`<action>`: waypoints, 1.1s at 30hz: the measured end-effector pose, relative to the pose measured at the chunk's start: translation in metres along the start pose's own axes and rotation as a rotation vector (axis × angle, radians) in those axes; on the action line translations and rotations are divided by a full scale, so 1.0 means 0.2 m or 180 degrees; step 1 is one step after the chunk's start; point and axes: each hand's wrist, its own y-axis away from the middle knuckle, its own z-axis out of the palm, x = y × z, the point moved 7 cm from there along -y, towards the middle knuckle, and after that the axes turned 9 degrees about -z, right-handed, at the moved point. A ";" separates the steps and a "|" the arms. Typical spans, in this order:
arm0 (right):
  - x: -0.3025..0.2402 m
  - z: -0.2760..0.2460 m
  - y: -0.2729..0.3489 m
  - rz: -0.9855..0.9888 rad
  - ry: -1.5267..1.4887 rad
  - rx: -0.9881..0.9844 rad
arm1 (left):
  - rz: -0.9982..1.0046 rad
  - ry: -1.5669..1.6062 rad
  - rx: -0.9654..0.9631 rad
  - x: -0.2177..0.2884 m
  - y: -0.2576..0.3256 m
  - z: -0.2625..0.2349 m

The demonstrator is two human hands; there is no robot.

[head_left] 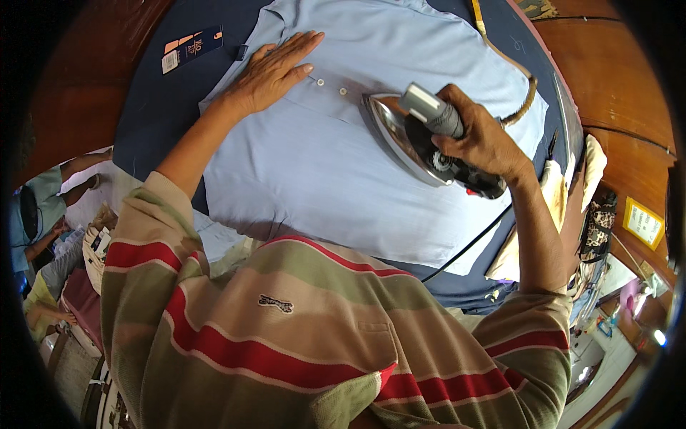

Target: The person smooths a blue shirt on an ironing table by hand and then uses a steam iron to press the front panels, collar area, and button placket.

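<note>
A light blue shirt (286,179) lies spread over a dark blue padded table (153,121). Two pale buttons show on it between my hands. My left hand (275,71) rests flat on the upper part of the shirt, fingers stretched out and holding nothing. In my right hand (482,136) is the grey handle of a clothes iron (421,146), with my fingers wrapped round it. The iron's metal plate is over the middle of the shirt, its tip pointing to the upper left, toward the buttons. Its underside is hidden.
A dark cardboard tag (191,48) lies left of the shirt. A black cord (468,243) trails below the iron, and a brown hose (527,100) curves along the right. Pale cloth (554,207) hangs at the table's right edge. Another person (43,207) is at the far left.
</note>
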 end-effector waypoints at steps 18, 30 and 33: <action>0.05 -0.12 -0.45 -0.0011 0.0571 -0.0401 | -0.0142 -0.0861 0.0084 -0.08 0.03 0.04; 0.07 -0.24 -0.78 -0.0226 0.0413 -0.0161 | -0.1464 -0.0579 0.0944 -0.41 -0.30 -0.26; -0.04 -0.19 -0.76 -0.0454 0.0653 -0.0472 | -0.1127 -0.0082 0.1349 -0.42 -0.30 -0.25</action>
